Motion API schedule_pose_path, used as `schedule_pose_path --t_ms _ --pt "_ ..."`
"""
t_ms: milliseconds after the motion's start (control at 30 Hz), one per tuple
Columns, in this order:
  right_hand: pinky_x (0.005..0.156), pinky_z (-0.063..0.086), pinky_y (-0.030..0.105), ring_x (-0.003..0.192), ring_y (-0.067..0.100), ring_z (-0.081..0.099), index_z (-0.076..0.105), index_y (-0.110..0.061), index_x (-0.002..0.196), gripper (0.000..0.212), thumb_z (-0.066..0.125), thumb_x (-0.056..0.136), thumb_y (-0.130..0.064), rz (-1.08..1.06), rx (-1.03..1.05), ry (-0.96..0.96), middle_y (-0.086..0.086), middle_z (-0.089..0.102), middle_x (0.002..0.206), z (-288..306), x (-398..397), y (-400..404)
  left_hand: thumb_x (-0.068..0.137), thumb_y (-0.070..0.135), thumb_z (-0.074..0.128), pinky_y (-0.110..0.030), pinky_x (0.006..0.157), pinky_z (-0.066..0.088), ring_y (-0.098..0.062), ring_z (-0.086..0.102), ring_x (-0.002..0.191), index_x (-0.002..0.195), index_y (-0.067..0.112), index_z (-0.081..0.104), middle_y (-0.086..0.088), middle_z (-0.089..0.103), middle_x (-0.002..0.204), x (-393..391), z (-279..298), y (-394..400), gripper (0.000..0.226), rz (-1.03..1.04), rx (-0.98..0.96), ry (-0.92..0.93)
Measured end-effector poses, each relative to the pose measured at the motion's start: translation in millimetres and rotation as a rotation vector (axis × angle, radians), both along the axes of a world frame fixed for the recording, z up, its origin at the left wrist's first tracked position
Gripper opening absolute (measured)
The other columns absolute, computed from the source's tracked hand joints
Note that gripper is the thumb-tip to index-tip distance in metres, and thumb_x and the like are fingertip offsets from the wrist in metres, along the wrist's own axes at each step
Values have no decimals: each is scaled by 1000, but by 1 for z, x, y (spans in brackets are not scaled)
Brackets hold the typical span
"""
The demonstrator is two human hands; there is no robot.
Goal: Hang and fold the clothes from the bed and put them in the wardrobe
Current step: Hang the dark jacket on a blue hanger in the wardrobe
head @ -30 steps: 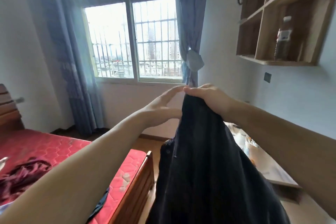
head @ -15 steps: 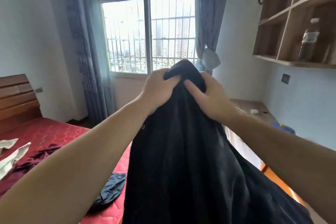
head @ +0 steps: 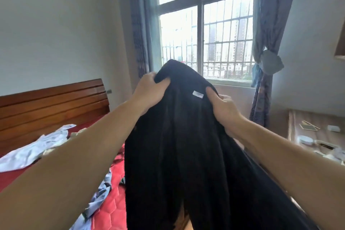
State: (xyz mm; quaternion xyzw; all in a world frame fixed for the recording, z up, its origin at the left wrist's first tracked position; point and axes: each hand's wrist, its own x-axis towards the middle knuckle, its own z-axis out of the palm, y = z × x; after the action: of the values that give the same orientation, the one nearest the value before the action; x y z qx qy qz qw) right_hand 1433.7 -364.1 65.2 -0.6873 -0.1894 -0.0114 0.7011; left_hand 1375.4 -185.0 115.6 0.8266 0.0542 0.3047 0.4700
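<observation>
Black garment (head: 186,145) held up, left hand (head: 149,89) fingers bunching its top, right hand (head: 224,106) pinching beside label

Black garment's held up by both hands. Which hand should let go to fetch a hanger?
Probably right. The left hand holds a full fistful of the black garment near its top; the right hand only pinches lower by the label.

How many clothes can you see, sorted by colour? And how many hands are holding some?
Black: 1, the black garment, held up in the grip of the left hand and the right hand.
White: 1, the white garment on the bed.
Blue patterned: 1, the blue patterned garment on the bed.
Total: 3 clothes, 2 hands holding.
</observation>
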Motion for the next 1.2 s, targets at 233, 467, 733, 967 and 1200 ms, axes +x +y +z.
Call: schedule_pose_path --t_ms 233,467,733,967,1200 --pt "85 58 41 91 27 72 77 -14 88 27 63 92 -37 333 389 183 5 76 92 70 -37 23 97 44 54 -15 65 44 -3 60 85 127 18 60 18 61 91 -62 -8 -17 40 127 -141 68" --pt "72 59 41 81 27 73 76 -13 93 24 71 82 -33 553 351 267 8 76 88 48 -89 65 89 55 60 -30 83 56 -9 69 84 96 24 70 8 72 90 -174 -2 -2 33 405 -32 25" --pt "50 45 39 55 26 48 60 8 90 69 66 73 -59 569 148 23 11 51 66 62 -190 131 94 59 47 -21 63 48 -11 64 68 92 3 69 -1 68 78 -308 6 37 60 735 -45 12" --pt "61 41 34 65 22 47 61 -5 85 53 55 84 -58 681 94 50 5 49 74 48 -318 207 96 54 46 -23 58 39 -12 60 75 77 21 62 0 64 80 -438 -5 89 42 911 5 -11" --pt "59 54 34 63 21 61 64 -11 77 50 42 95 -52 839 6 107 2 61 68 30 -492 294 91 69 35 -36 84 52 -21 65 86 86 25 66 -1 69 83 -592 -38 150 54 1081 -50 91"
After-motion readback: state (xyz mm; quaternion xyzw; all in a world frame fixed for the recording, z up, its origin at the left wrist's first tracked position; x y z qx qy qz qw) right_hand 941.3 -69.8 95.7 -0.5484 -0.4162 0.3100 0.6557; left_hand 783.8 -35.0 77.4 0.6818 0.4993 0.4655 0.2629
